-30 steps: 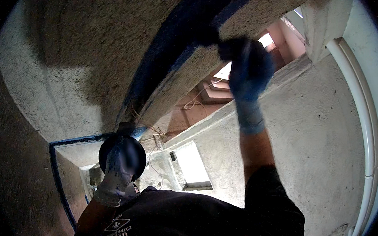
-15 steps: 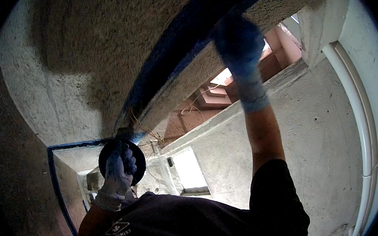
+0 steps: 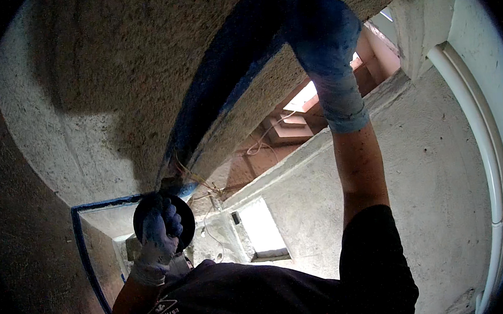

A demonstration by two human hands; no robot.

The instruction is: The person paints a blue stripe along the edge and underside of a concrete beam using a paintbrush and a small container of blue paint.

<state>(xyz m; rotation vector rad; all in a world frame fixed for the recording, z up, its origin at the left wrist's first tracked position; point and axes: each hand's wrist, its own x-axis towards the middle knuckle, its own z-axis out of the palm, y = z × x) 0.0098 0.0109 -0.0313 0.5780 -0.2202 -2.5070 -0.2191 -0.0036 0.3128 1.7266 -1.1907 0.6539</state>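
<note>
Rough grey concrete (image 3: 90, 63) fills the upper left of the dim room, and across it a broad, dark blue band (image 3: 224, 76) curves from the top centre down toward the left hand. Low on the left, near the band's lower end, is a round black object (image 3: 187, 222), its dark round shape showing on both sides of the left hand (image 3: 159, 223). That hand wears a pale glove smeared with blue, and its grip is closed on the object with the fingers curled in. Raised high, the right hand (image 3: 325, 36), in a blue-stained glove, is at the band's upper stretch; its fingers sink into shadow, so I cannot tell whether its grip is wide or narrow, or what it holds. Just above the black object, thin wires (image 3: 197, 176) hang loose, and a narrow blue strip (image 3: 110, 202) runs off to the left before turning downward. Beyond the right forearm lie a pinkish-brown recess (image 3: 288, 133), a pale plastered wall (image 3: 423, 167) and a bright window opening (image 3: 261, 230). Farther right, a white pipe (image 3: 474, 122) bends downward. Across the bottom spreads the person's dark shirt (image 3: 245, 299).
</note>
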